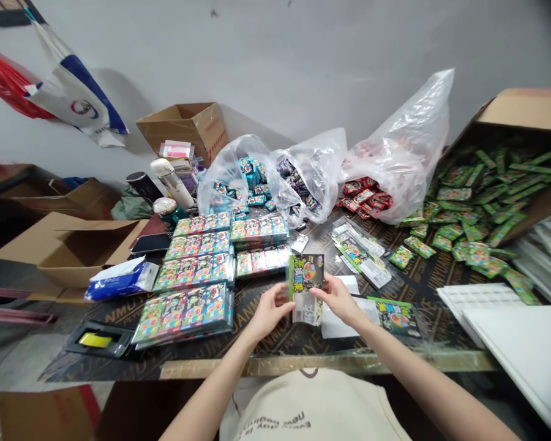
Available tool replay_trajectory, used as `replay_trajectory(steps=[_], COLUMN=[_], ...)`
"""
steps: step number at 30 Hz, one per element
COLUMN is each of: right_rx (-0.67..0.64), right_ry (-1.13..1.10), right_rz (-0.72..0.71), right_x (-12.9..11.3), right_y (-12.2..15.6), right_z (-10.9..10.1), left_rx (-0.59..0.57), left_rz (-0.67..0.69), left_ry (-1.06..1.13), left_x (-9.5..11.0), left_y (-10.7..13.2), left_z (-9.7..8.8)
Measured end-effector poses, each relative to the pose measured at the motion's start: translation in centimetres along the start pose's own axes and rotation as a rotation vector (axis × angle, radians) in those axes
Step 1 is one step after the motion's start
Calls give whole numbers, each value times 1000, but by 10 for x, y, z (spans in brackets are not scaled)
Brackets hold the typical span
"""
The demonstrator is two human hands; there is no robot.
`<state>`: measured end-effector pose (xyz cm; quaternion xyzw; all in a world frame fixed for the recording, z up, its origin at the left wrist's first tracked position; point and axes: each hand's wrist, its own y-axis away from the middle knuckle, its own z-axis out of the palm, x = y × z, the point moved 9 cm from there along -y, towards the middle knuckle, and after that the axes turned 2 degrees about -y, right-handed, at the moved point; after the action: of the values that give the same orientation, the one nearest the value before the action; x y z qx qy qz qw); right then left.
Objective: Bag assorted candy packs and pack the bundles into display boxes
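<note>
Between my two hands, above the table's front part, is a flat printed pouch (307, 275) with a black and green top and a clear lower part. My left hand (270, 311) grips its left edge, fingers curled behind it. My right hand (342, 300) pinches the right edge, thumb across the front. Under my right wrist lie a white sheet (335, 321) and another printed pouch (400, 317). More flat pouches (362, 254) rest in a pile behind my right hand. A small white packet (300, 244) sits just beyond the held pouch.
Stacks of filled colourful packs (183, 312) stand at left. Clear bags of blue packets (252, 177), purple packets (294, 177) and red packets (365, 196) line the back. Green packets spill from a carton (523, 113) at right, near white boards (523, 343). A tape dispenser (98, 340) lies front left.
</note>
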<state>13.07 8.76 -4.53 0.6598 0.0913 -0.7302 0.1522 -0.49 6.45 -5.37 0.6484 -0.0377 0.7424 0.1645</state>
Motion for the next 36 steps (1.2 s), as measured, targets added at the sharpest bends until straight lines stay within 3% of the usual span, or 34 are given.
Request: replay_trajectory(steps=[4, 8, 10, 14, 18, 20, 23, 25, 27, 29, 33, 36], right_rx=[60, 239, 275, 217, 168, 237, 345, 308, 255, 258, 199, 127], right_ry=[-83, -332, -374, -492, -529, -394, -7, 212, 314, 322, 208, 215], right_rz=[-4, 56, 87, 164, 205, 98, -231, -421, -504, -449, -170, -121], right_x=[-7, -22, -27, -27, -21, -25, -47, -62, -70, -72, -64, -68], right_y=[2, 2, 3, 7, 10, 12, 24, 34, 40, 39, 27, 26], right_z=[4, 0, 3, 18, 21, 7, -11, -8, -2, -3, -3, 3], left_rx=[68, 51, 111, 249, 185, 190, 237, 212, 184, 176, 118, 67], left_rz=[56, 8, -11, -111, -206, -133, 172, 375, 464, 394, 102, 82], left_ry=[65, 97, 157, 392, 386, 246, -148, -398, -512, -498, -358, -326], left_x=[8, 1, -2, -1, 14, 30, 67, 87, 96, 95, 81, 83], left_y=[-5, 4, 10, 12, 6, 5, 13, 23, 28, 25, 11, 8], left_z=[-6, 9, 12, 7, 4, -3, -7, 3, 10, 8, 1, 4])
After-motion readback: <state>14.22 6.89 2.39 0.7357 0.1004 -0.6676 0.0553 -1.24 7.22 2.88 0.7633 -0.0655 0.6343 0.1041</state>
